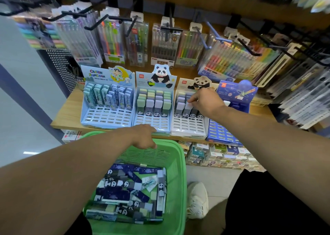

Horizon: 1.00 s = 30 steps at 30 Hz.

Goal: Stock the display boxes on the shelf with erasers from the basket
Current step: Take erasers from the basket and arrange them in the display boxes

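The right hand [205, 100] reaches into the white box [189, 127], fingers pinching the top of a pale eraser [187, 107] standing in its rows. The left hand [142, 136] curls over the far rim of the green basket [178, 181], gripping it; loose panda-print and dark blue erasers [125, 190] lie inside. On the shelf [69, 109], from left: a box [107, 99] headed "CRAYON SHINCHAN", a panda box [153, 106] with a red "deli" badge, the white box, then a blue box [230, 113]. Pen packs [164, 43] hang behind, one marked "0.5".
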Available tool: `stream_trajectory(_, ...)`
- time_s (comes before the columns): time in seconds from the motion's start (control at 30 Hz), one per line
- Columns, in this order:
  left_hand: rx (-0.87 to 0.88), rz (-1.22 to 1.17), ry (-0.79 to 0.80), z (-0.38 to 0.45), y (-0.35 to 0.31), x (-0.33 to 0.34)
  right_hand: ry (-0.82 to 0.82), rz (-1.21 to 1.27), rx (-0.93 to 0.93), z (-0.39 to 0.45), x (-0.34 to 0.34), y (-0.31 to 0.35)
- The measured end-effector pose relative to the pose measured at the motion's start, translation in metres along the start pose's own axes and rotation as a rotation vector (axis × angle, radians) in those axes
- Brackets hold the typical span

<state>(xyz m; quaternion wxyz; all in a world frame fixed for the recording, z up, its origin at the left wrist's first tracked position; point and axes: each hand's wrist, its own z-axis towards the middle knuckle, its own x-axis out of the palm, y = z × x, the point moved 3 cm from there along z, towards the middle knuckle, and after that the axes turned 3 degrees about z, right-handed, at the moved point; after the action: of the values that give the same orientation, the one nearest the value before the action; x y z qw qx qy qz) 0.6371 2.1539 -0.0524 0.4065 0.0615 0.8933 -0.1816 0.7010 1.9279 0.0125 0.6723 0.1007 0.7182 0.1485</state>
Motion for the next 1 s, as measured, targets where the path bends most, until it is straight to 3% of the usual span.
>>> stream_trajectory(0.27,0.002,0.002,0.01,-0.002,0.0,-0.001,-0.03,-0.038,0.027,-0.007,-0.001,0.0)
stream_trajectory(0.5,0.027,-0.015,-0.027,-0.01,-0.001,-0.002,0.041,-0.176,0.053,0.006,-0.001,-0.001)
stream_trajectory(0.6,0.066,-0.043,-0.252,-0.026,0.011,-0.003,-0.032,-0.322,-0.021,0.005,-0.007,0.021)
stream_trajectory(0.7,0.082,-0.055,-0.463,-0.05,0.024,0.003,-0.146,-0.32,-0.265,-0.009,-0.004,0.062)
stream_trajectory(0.77,0.032,-0.031,-0.4,-0.061,0.038,0.019,-0.021,-0.292,-0.448,-0.023,0.016,0.091)
stream_trajectory(0.87,-0.067,0.065,-0.122,-0.068,0.064,0.059,0.336,-0.392,-0.658,-0.051,0.078,0.125)
stream_trajectory(1.0,-0.131,0.142,0.148,-0.077,0.088,0.108,0.75,-0.543,-0.714,-0.094,0.178,0.132)
